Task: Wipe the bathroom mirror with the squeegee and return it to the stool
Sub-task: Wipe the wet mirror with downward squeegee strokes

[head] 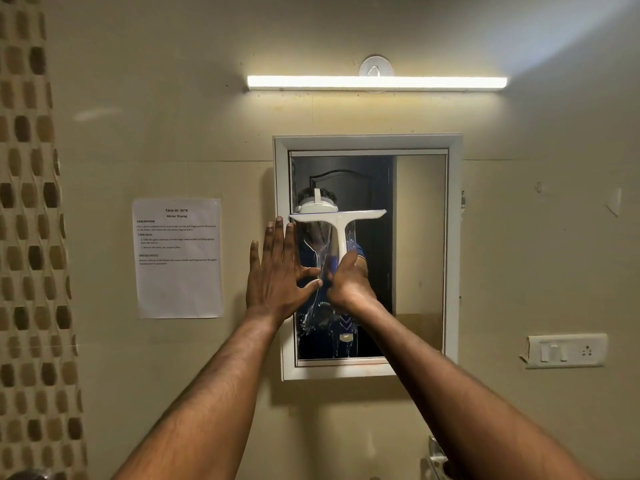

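Observation:
The white-framed bathroom mirror [419, 258] hangs on the beige wall straight ahead. A white squeegee [341, 223] is held upright against its left half, with the blade level at the top. My right hand [349, 284] grips the lower handle. My left hand [278, 271] lies flat with fingers spread over the mirror's left frame edge, its thumb reaching onto the glass. Water streaks show on the glass below the blade. The stool is out of view.
A lit tube light [377, 83] runs above the mirror. A printed task sheet [178, 258] is taped to the wall at left. A switch and socket plate [566, 351] sits at lower right. Patterned tiles [31, 237] cover the far left.

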